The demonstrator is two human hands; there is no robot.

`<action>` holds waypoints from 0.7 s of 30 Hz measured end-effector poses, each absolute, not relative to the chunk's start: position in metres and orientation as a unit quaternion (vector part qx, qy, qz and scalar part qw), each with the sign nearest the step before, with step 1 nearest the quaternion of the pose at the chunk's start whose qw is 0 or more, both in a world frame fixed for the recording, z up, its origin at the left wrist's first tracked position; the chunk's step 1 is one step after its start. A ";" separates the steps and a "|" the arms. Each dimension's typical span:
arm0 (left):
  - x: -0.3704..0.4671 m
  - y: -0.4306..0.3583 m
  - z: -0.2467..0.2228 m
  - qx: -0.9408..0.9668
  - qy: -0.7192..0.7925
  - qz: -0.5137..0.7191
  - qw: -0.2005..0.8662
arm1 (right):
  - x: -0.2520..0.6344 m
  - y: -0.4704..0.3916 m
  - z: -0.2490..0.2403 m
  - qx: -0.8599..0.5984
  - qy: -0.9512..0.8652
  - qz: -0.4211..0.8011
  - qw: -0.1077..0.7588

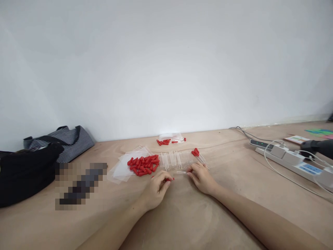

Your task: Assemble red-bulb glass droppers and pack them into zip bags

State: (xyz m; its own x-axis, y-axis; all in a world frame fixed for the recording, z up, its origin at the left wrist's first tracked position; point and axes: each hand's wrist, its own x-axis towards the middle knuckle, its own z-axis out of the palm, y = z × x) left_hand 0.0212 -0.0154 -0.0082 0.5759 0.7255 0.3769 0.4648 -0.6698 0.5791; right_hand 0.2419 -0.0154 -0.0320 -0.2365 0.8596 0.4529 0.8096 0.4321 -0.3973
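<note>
My left hand [158, 189] is closed on a red rubber bulb [170, 179], whose end shows at the fingertips. Between the fingers of my right hand [200, 177] is a thin clear tube [181, 172] that points left toward the bulb, apart from it. Just beyond my hands lies a row of clear tubes [177, 160]. To its left, a pile of red bulbs [143, 165] rests partly on clear plastic bags [121, 170]. At the row's right end are tubes with red bulbs on them [195, 152], close to my right hand.
Farther back, a clear bag [171, 136] lies by more red bulbs [163, 142]. At left are a striped bag [78, 142], a black bag [28, 173] and a blurred-out dark item [83, 184]. A power strip [286, 163] with cables is at right.
</note>
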 end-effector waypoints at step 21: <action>0.025 -0.006 -0.014 0.851 0.449 0.270 0.019 | 0.238 -0.022 -0.028 -0.500 -0.802 0.052 0.323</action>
